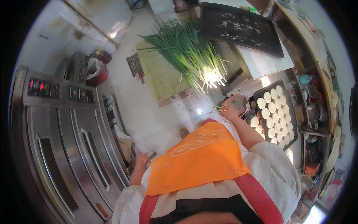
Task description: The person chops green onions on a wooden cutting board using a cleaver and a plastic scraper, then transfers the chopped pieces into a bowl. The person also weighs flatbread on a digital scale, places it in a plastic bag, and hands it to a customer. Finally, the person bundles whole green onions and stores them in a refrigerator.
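Note:
On a pale yellow board (159,75) in front of me lies a large heap of scallions (190,53), white ends pointing down and right. My right hand (230,112) is beside a reddish round-rimmed container (237,103). A few short green stalks (217,108) stick out from its fingers. Off to the left, my left hand (142,158) is low near the oven, close to a brown bar-like piece (152,156). It is blurred, and whether it touches that piece is unclear.
A steel deck oven (64,134) stands left, a red bin with a white liner (96,71) behind it. At right, a black tray (292,123) holds rows of pale dough rounds (275,114). A dark baking tray (240,28) overhangs a white table (265,64); shelves (313,98) line the wall.

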`<action>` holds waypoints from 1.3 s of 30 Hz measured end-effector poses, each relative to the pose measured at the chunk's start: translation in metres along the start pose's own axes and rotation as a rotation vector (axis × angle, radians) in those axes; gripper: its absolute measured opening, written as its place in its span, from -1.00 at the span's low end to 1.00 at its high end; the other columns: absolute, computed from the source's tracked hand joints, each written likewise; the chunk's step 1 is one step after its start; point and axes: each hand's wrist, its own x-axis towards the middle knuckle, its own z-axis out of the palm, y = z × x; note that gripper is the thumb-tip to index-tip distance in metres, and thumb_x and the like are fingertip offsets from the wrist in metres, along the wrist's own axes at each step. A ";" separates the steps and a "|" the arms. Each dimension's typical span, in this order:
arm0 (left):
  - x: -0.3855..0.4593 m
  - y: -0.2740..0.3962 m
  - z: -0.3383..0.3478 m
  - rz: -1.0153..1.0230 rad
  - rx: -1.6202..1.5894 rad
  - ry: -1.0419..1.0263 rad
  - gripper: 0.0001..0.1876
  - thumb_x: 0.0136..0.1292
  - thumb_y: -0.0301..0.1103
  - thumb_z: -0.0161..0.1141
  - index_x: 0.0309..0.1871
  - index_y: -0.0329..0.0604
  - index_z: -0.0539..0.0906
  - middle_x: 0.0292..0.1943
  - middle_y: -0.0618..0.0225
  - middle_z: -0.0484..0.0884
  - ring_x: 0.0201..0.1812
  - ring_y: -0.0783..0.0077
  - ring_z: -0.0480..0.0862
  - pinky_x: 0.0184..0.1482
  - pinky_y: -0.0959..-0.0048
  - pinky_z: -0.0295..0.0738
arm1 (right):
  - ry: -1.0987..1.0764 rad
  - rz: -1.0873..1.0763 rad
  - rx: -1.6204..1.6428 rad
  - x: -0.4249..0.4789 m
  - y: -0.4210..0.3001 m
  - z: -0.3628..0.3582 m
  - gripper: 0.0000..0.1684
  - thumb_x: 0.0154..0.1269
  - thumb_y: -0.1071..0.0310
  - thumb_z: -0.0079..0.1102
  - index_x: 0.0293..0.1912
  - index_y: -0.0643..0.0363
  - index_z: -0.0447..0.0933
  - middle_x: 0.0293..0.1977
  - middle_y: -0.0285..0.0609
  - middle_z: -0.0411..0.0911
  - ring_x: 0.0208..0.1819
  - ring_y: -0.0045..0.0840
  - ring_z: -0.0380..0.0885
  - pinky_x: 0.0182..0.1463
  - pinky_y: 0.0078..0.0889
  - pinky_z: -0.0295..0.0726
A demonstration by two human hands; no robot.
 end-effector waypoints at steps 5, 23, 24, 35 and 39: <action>0.135 0.130 -0.096 0.235 0.303 0.154 -0.16 0.12 0.15 0.27 0.30 -0.37 0.39 0.26 -0.08 0.45 0.28 0.03 0.46 0.31 0.25 0.33 | 0.064 0.069 0.107 0.079 -0.031 -0.058 -0.30 -0.01 -0.08 0.38 0.01 0.23 0.57 0.03 0.12 0.52 0.12 -0.09 0.48 0.20 -0.15 0.44; 0.188 0.592 -0.083 0.124 -0.494 -0.338 0.25 -0.01 0.27 0.37 0.48 -0.47 -0.06 0.48 -0.05 0.08 0.48 0.12 0.13 0.44 0.24 0.04 | 0.389 -0.005 0.439 0.436 -0.029 -0.111 0.07 -0.11 0.05 0.56 0.34 0.20 0.25 0.26 -0.04 0.38 0.29 -0.27 0.34 0.35 -0.30 0.25; 0.199 0.601 -0.080 0.101 -0.552 -0.374 0.25 0.00 0.28 0.37 0.48 -0.46 -0.06 0.48 -0.03 0.07 0.48 0.12 0.13 0.44 0.22 0.02 | 0.396 -0.003 0.514 0.436 -0.038 -0.115 0.06 -0.11 0.07 0.56 0.34 0.20 0.25 0.26 -0.04 0.38 0.28 -0.27 0.34 0.35 -0.30 0.25; 0.249 0.658 -0.037 0.110 -1.201 -0.616 -0.22 0.14 -0.05 0.40 0.33 -0.22 0.32 0.28 0.27 0.43 0.31 0.24 0.35 0.36 0.22 0.12 | -0.282 0.008 1.130 0.436 -0.145 -0.048 0.02 -0.07 0.22 0.55 0.35 0.23 0.24 0.24 -0.05 0.40 0.25 -0.33 0.37 0.34 -0.31 0.26; 0.259 0.652 -0.043 0.166 -1.080 -0.629 -0.21 0.21 0.01 0.34 0.40 -0.07 0.23 0.33 0.35 0.37 0.34 0.27 0.32 0.33 0.21 0.15 | -0.512 0.071 1.165 0.448 -0.157 -0.002 0.00 -0.03 0.30 0.53 0.35 0.28 0.21 0.22 -0.04 0.41 0.23 -0.35 0.40 0.33 -0.33 0.29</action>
